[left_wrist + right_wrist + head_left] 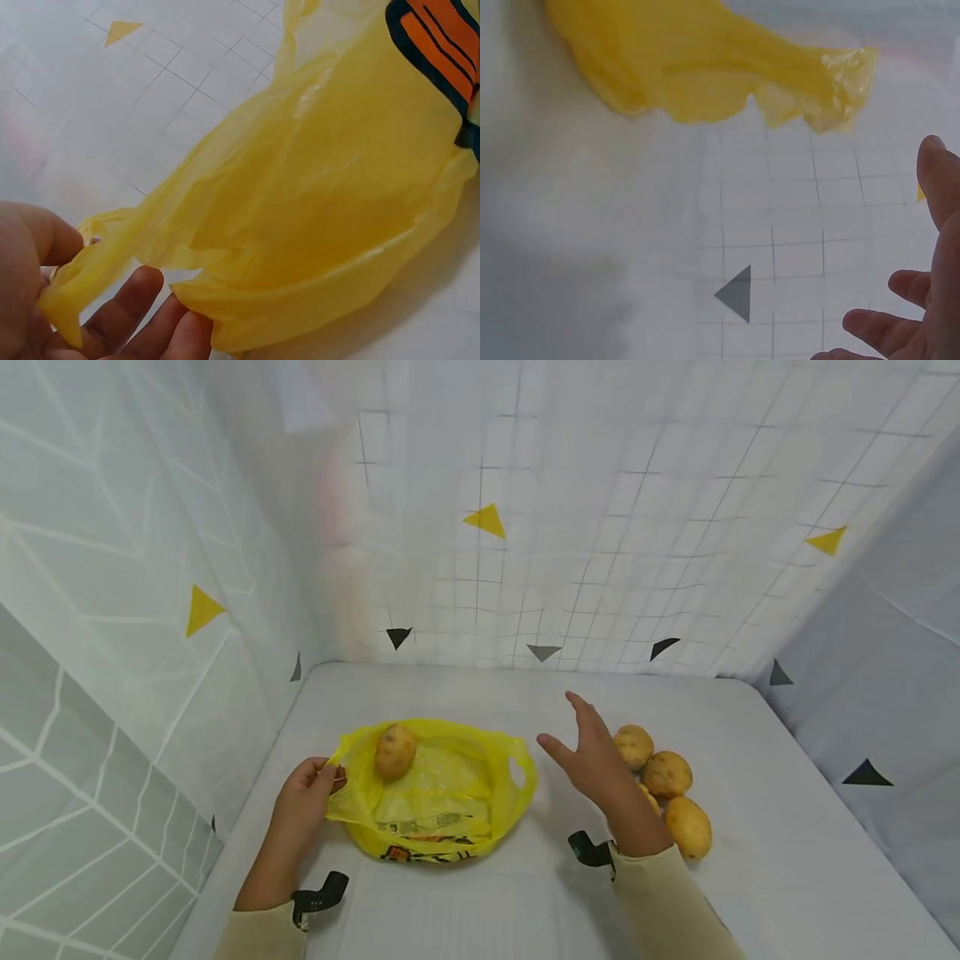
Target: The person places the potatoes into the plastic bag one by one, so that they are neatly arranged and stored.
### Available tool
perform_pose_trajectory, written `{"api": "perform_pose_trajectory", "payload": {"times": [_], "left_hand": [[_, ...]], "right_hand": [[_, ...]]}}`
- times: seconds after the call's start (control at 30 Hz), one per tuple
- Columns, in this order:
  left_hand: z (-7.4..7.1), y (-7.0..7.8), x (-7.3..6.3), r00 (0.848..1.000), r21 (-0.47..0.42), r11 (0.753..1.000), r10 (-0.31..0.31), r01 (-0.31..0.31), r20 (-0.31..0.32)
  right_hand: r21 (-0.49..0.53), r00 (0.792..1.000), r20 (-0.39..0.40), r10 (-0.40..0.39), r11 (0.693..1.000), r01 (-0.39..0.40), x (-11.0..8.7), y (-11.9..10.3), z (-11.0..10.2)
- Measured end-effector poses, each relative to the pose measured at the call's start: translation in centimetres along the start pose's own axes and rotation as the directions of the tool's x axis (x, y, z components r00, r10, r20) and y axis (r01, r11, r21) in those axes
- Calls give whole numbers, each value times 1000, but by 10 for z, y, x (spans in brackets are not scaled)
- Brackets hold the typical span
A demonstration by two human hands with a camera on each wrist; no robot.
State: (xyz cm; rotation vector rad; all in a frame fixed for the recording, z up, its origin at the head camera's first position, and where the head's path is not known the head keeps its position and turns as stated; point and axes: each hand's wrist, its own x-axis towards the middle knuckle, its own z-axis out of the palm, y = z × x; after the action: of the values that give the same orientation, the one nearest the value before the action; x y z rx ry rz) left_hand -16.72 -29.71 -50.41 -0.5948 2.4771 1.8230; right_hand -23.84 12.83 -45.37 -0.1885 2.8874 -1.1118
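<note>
A yellow plastic bag [450,785] lies spread with its mouth wide on the table, dark and orange print on its near side. One potato [395,752] is inside, at the bag's left. My left hand [306,793] pinches the bag's left handle between thumb and fingers; in the left wrist view the thin plastic [300,202] stretches away from the fingers. To the right of the bag, my right hand [596,760] hovers with fingers spread and nothing in it. The right wrist view shows its fingers [881,330] apart from the bag [675,60].
Right beside my right forearm sits a group of several potatoes [667,774], one partly hidden by the wrist. The white table [465,918] meets pale walls at the back and sides, marked with yellow and dark triangles.
</note>
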Motion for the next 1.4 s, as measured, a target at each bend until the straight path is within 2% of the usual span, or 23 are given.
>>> {"api": "perform_pose_trajectory", "payload": {"times": [0.23, 0.53, 0.7, 0.83, 1.03, 1.4], "left_hand": [[-1, -1, -2, 1000, 2, 1000, 13, -13, -3], [0, -2, -1, 1000, 11, 1000, 26, -26, 4], [0, -3, -2, 1000, 8, 1000, 29, -29, 4], [-1, -2, -1, 999, 4, 999, 36, -36, 8], [0, -3, -1, 1000, 9, 1000, 29, -29, 2], [1, -4, 3, 999, 19, 999, 32, -32, -7]], "right_hand": [[-31, 997, 3, 71, 997, -70, -9, 13, -9], [-37, 996, -13, 92, 995, -92, -21, 41, -18], [0, 992, 6, 124, 992, -124, -32, 44, -28], [39, 993, 5, 117, 992, -117, -39, 45, -38], [15, 993, -9, 114, 993, -114, -49, 54, -50], [-9, 988, -45, 145, 989, -146, -73, 80, -55]]}}
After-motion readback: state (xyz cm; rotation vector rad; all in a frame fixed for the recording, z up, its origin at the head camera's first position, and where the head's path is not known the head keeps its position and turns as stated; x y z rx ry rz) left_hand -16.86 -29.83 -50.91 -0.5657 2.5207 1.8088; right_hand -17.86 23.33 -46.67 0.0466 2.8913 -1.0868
